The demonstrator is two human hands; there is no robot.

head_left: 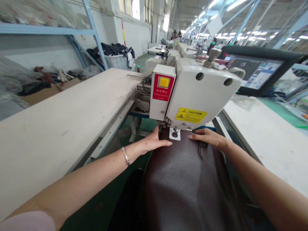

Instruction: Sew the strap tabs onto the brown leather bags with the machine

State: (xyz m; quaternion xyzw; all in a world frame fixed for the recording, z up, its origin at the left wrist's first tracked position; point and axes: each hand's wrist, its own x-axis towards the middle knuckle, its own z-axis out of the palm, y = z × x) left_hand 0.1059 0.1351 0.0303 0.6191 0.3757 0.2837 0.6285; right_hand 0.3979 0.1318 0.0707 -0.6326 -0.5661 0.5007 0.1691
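A large dark brown leather-like piece (175,173) drapes towards me from beneath the head of a white sewing machine (199,89). The machine's white clamp plate (177,138), with a round opening, rests on the piece's far end. To the left of this plate, my left hand (154,139) grips the piece's edge, thumb lying on top and the other fingers partly hidden. My right hand (209,137) holds the opposite edge, its thumb pointing at the plate. A thin dark cord (200,151) hangs loose on the surface just below the right hand.
White tabletops flank the machine, one at left (72,106) and one at right (269,138). A yellow emergency stop button (163,82) sits on the machine's front. At right stands a monitor (260,70). A blue rack (48,29) and a bin of dark cloth (117,61) are further left.
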